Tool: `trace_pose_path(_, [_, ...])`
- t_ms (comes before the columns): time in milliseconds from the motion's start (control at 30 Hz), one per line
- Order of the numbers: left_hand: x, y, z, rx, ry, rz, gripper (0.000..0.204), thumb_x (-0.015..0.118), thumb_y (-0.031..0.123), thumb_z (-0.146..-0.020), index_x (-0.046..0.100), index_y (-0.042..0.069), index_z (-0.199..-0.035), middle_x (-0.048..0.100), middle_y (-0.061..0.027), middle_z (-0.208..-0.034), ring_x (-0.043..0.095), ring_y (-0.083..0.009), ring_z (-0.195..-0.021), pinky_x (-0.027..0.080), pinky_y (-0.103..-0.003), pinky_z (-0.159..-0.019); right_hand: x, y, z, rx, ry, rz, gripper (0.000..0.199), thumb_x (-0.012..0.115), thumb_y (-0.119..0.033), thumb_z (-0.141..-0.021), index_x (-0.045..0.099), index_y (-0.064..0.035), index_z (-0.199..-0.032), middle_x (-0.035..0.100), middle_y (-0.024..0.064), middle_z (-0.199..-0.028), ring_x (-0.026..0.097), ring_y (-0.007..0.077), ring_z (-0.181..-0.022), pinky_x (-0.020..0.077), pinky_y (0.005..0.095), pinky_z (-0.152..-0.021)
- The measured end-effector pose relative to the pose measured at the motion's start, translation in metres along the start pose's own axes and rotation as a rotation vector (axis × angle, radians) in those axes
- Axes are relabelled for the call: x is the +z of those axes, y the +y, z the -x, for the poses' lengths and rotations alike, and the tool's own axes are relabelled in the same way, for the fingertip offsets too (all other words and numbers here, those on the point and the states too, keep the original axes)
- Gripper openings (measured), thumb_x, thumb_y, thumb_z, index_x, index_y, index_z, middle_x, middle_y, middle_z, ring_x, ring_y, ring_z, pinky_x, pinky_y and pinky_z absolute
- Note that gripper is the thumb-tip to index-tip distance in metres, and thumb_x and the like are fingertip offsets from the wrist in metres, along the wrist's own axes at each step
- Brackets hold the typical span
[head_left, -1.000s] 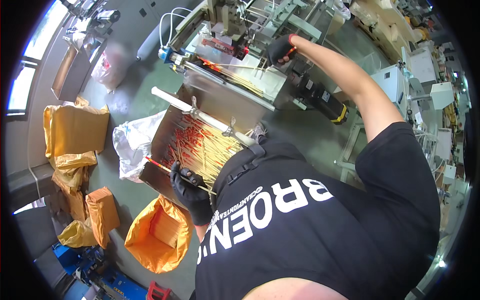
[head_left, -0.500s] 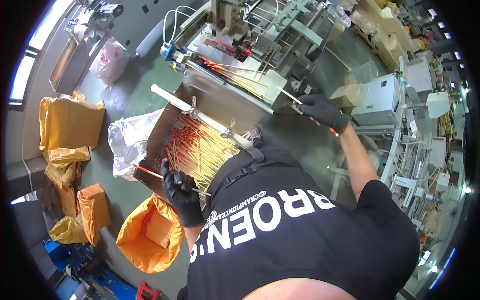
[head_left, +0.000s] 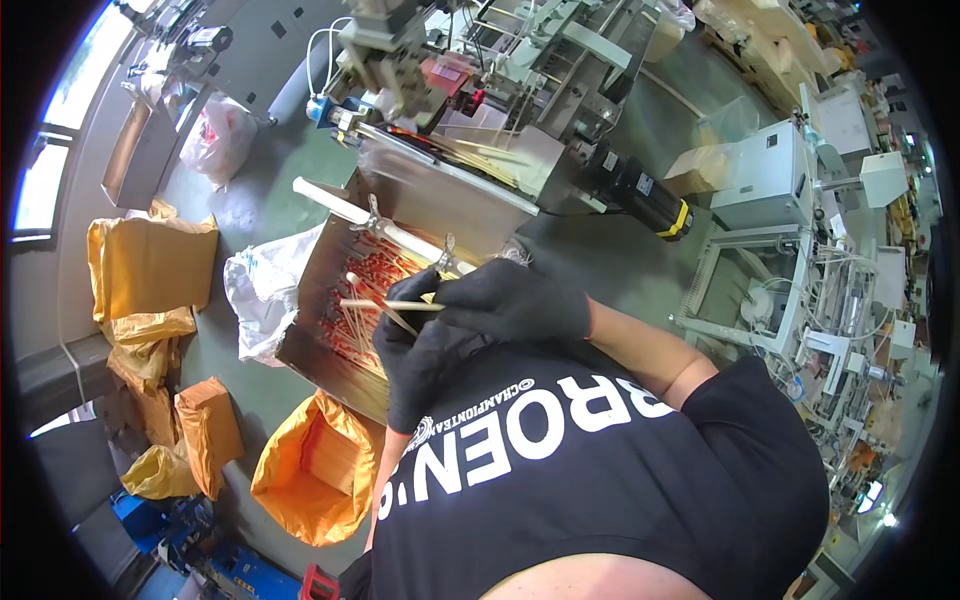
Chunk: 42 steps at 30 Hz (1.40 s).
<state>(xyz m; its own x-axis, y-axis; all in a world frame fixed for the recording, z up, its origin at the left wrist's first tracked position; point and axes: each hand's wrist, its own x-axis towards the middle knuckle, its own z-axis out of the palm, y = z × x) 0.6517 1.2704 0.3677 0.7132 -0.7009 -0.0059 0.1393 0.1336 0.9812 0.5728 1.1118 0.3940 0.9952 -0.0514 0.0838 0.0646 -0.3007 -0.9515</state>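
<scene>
Stick (head_left: pixel 385 305) (end seemingly inside right hand (head_left: pixel 515 300))

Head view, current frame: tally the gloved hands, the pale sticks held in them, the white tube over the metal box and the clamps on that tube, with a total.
Left hand and right hand, black-gloved: 2
Pale sticks, crossing: 2
White tube: 1
Metal clamps: 2
Total: 7
</scene>
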Motion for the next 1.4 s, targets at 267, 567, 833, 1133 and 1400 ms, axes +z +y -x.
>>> trace_pose_path(267, [-0.009,-0.003,0.005,0.028,0.353,0.004,0.013,0.049,0.011,-0.090,0.055,-0.001,-0.091,0.057,-0.0069,-0.091,0.053,-0.0130,-0.081,0.043,-0.024,-0.069,-0.025,-0.040,-0.021,-0.191,0.057,0.505,0.016,0.061,-0.014,-0.075,0.057,-0.0059,-0.089,0.058,0.0122,-0.082,0.059,0.0284,-0.076,0.0458,0.0394,-0.063])
trace_pose_path(567, [-0.030,-0.008,0.007,-0.002,0.484,0.166,0.020,0.042,0.015,-0.091,0.054,0.004,-0.101,0.056,-0.0051,-0.082,0.048,-0.0066,-0.062,0.036,-0.018,-0.051,-0.095,-0.182,0.036,-0.692,-0.185,0.723,0.027,0.069,-0.021,-0.066,0.060,-0.0053,-0.086,0.059,0.0088,-0.078,0.058,0.0219,-0.079,0.0460,0.0339,-0.068])
trace_pose_path(833, [-0.037,-0.012,0.014,0.000,0.403,0.083,0.023,0.042,-0.006,-0.083,0.051,0.001,-0.103,0.052,-0.0066,-0.095,0.053,-0.0094,-0.075,0.044,-0.021,-0.060,-0.110,-0.196,0.028,-0.874,-0.364,0.705,0.027,0.067,-0.021,-0.069,0.059,-0.0053,-0.090,0.058,0.0077,-0.077,0.057,0.0202,-0.075,0.0455,0.0322,-0.065])
trace_pose_path(1133, [-0.045,-0.021,0.020,0.081,0.419,-0.105,0.027,0.041,-0.008,-0.082,0.048,0.001,-0.107,0.048,-0.0077,-0.102,0.053,-0.0118,-0.084,0.046,-0.023,-0.069,-0.116,-0.200,0.026,-0.874,-0.413,0.706,0.027,0.063,-0.020,-0.072,0.058,-0.0053,-0.094,0.057,0.0066,-0.075,0.057,0.0184,-0.071,0.0450,0.0303,-0.062])
trace_pose_path(1400, [-0.047,-0.020,0.019,0.000,0.401,0.156,0.027,0.041,-0.009,-0.081,0.048,-0.001,-0.106,0.050,-0.0076,-0.102,0.053,-0.0114,-0.082,0.045,-0.021,-0.065,-0.116,-0.200,0.027,-0.864,-0.450,0.673,0.027,0.061,-0.020,-0.075,0.056,-0.0053,-0.097,0.056,0.0055,-0.074,0.056,0.0167,-0.067,0.0446,0.0286,-0.059])
